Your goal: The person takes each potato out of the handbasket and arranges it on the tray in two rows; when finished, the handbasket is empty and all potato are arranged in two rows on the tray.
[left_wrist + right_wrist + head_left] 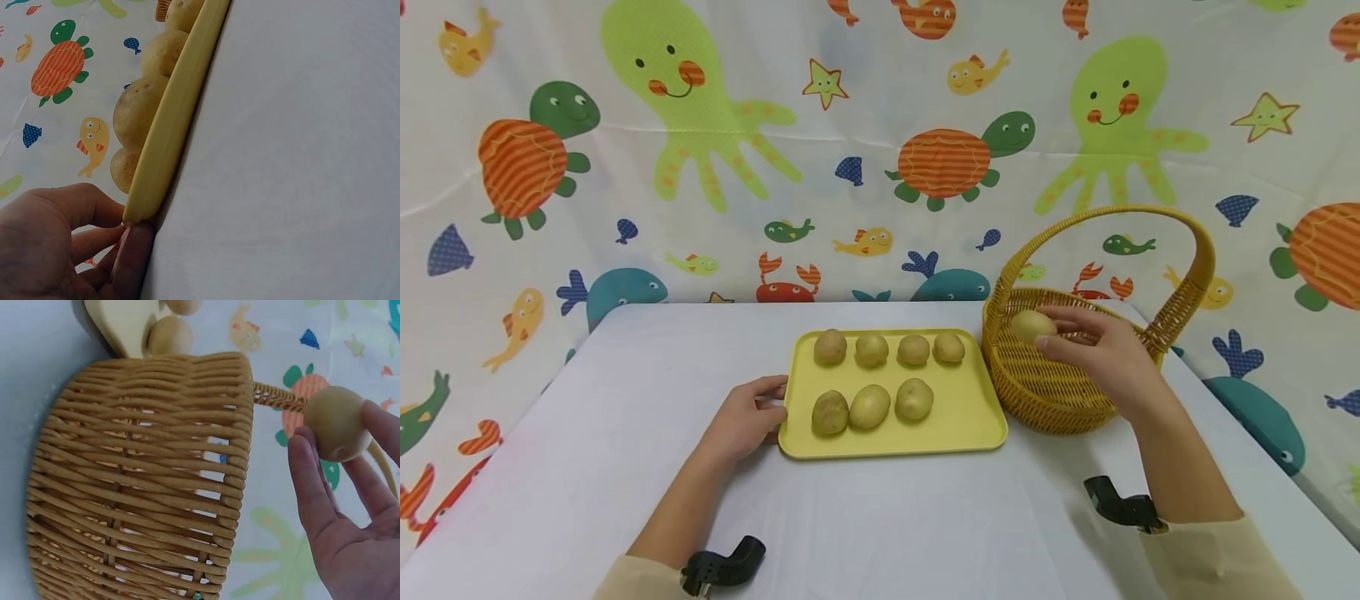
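Note:
Above the wicker basket (1051, 410), my right hand (1108, 354) holds a potato (1028, 327) between thumb and fingertips. In the right wrist view the potato (336, 424) is round and pale, higher than the basket's rim (234, 469). My left hand (747, 421) grips the left edge of a yellow tray (962, 408); the left wrist view has thumb and fingers pinching the tray's corner (156, 162). On the tray lie a back row of several potatoes (872, 350) and a front row of three (870, 407). Nothing is visible on the basket's floor.
The basket's tall arched handle (1105, 212) rises over its opening, beside the right hand. Tray and basket stand close together on a white-covered table (887, 525). Behind hangs a curtain (865, 100) printed with sea animals.

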`<state>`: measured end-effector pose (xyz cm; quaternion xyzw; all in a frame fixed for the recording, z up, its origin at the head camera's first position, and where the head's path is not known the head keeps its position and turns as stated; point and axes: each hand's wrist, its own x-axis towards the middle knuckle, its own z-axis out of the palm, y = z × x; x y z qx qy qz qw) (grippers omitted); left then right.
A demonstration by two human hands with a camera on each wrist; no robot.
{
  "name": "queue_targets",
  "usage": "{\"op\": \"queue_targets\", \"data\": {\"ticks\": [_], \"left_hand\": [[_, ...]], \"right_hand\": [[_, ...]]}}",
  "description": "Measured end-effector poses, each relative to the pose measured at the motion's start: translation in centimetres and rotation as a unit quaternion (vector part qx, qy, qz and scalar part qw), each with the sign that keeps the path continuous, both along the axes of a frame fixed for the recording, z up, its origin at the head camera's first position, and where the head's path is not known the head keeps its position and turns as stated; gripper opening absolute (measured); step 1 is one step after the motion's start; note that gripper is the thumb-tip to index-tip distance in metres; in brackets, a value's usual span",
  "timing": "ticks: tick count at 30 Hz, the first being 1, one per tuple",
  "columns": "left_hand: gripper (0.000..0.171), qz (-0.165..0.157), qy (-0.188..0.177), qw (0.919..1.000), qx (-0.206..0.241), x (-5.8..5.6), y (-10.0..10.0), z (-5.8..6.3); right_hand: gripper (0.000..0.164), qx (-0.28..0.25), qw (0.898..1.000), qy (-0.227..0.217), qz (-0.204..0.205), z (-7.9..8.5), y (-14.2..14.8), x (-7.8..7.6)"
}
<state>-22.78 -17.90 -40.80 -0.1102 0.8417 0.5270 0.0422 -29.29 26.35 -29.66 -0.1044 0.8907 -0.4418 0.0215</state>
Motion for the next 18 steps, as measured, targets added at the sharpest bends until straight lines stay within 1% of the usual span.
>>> {"op": "queue_targets", "data": {"ticks": [4,10,18], "left_hand": [[0.063,0.000,0.000,1.0000,0.002,0.0,0.0,0.1],[0.062,0.000,-0.004,1.0000,0.001,0.0,-0.1,-0.2],[0.063,0.001,-0.006,1.0000,-0.005,-0.1,-0.1,0.0]], "right_hand": [[0.057,-0.014,1.000,0.010,0.011,-0.3,-0.1,0.5],[0.053,-0.035,0.999,0.026,0.030,-0.5,-0.7,1.3],[0.052,-0.042,0.998,0.023,0.040,-0.6,-1.4,2.1]]}}
